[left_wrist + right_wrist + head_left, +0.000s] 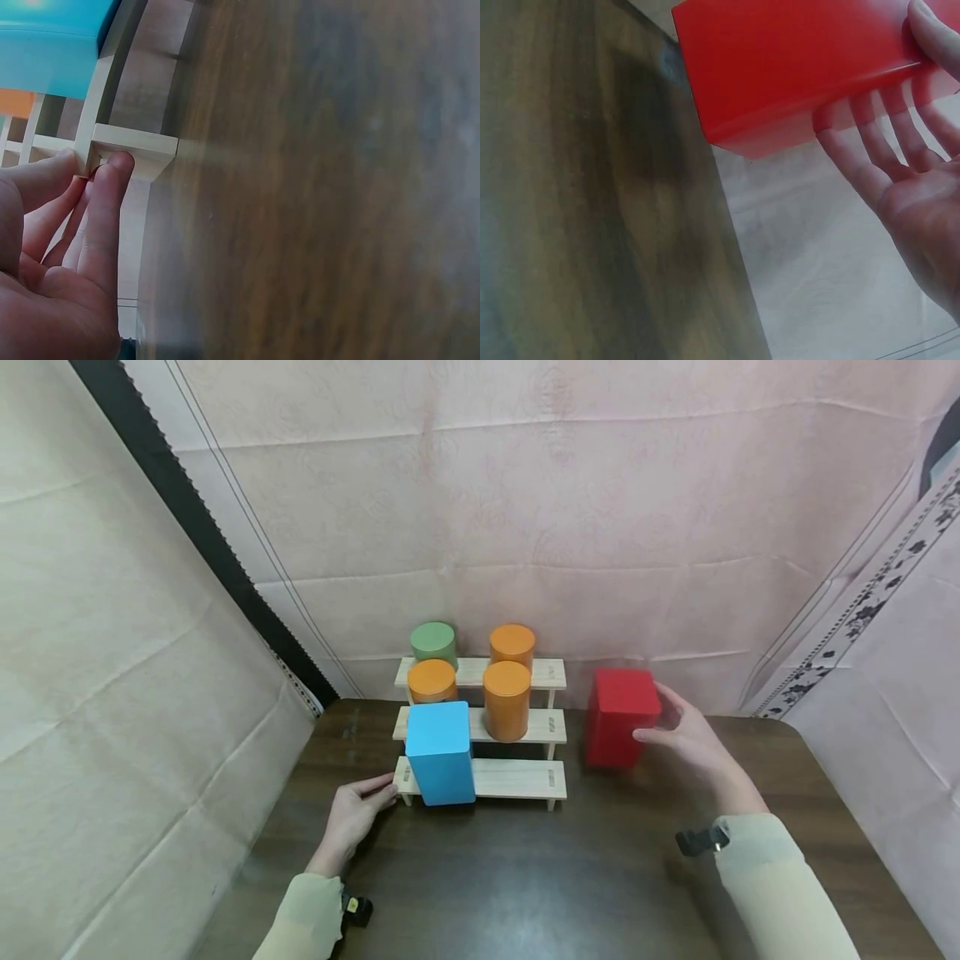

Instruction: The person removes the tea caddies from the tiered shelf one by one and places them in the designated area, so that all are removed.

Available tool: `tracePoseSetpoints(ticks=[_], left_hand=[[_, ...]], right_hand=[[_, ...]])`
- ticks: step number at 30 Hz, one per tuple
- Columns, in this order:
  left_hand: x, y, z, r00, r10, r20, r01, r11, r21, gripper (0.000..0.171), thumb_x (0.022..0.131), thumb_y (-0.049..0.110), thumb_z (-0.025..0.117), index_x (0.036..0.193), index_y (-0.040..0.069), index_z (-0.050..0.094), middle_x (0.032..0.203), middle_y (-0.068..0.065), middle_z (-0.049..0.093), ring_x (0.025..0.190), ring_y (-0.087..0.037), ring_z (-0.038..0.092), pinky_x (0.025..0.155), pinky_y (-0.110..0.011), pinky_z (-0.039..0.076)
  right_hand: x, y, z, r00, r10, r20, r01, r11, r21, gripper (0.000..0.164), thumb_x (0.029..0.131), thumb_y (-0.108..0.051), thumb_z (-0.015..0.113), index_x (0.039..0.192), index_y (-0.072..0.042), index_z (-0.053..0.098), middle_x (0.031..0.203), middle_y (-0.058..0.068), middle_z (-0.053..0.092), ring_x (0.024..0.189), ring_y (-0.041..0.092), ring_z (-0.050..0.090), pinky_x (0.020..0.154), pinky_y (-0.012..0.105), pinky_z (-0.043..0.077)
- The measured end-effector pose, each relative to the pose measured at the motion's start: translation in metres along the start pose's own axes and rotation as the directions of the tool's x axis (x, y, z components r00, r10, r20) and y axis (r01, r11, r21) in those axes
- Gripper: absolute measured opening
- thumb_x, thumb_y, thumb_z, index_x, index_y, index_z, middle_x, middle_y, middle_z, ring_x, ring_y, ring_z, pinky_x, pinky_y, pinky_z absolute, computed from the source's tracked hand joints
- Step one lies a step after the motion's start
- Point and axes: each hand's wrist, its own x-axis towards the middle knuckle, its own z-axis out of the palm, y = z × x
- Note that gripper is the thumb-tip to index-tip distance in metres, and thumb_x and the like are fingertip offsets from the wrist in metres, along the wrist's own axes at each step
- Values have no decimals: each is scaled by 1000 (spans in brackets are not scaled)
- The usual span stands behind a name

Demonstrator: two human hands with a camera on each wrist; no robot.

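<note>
My right hand grips a red rectangular block to the right of a small three-tier wooden shelf. In the right wrist view, the thumb lies on one side of the red block and the fingers on another, with its lower end close over the table. At the shelf's left end, my left hand pinches the tip of the lowest board between thumb and fingers, as the left wrist view shows near the board's end. A blue rectangular block stands upright on that lowest board, towards its left side.
On the middle board stand two orange cylinders, one left and one right. The top board bears a green cylinder and another orange cylinder. Pale cloth hangs behind the dark wooden table and along both sides.
</note>
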Motion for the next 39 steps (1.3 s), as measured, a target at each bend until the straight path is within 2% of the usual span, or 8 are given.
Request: tracePoseSetpoints(ticks=[3,5,8,11,17,26,39], left_hand=[[0,0,0,1000,2,0,-2,1000,-4,34,104,14,73,136,4,73,139,-22,68,111,-25,75,93,-35,64],[0,-1,1,1000,4,0,-4,1000,-15,33,104,12,74,136,4,74,137,-21,69,110,-25,75,92,-35,64],[0,-2,1,1000,7,0,-7,1000,-31,33,103,9,74,135,3,74,136,-21,70,109,-25,76,91,-34,65],[0,-3,1,1000,10,0,-10,999,-33,32,103,9,74,134,3,74,135,-21,71,108,-24,76,91,-34,65],[1,-4,1,1000,6,3,-6,999,-34,32,102,11,75,134,5,75,134,-20,71,108,-25,76,91,-34,65],[2,-3,1,1000,10,4,-10,1000,-28,32,103,12,75,134,5,75,134,-20,71,109,-26,76,91,-35,65],[4,-6,1,1000,8,0,-8,999,-34,32,103,10,74,134,4,75,135,-20,71,108,-26,76,89,-33,65]], right_hand=[[15,3,0,1000,23,7,-23,1000,5,102,94,-23,86,173,-20,22,171,9,37,153,36,39,112,26,49],[23,4,0,999,33,15,-33,999,3,103,94,-21,86,173,-19,21,172,10,35,154,36,38,117,36,48],[32,5,2,998,53,25,-53,999,-5,104,94,-19,85,173,-18,18,173,12,31,155,38,35,121,51,43],[39,7,5,998,57,32,-57,998,-5,104,95,-15,83,174,-15,15,174,16,28,157,41,32,123,59,37],[46,11,11,998,63,29,-64,998,11,104,95,-15,83,173,-14,16,174,18,27,158,43,28,125,62,33],[51,14,17,998,54,32,-55,998,36,103,94,-14,84,173,-14,18,173,18,30,157,42,31,124,62,34],[50,20,19,998,59,36,-60,998,15,107,93,-20,86,174,-18,16,174,13,29,157,41,31,124,61,36]])
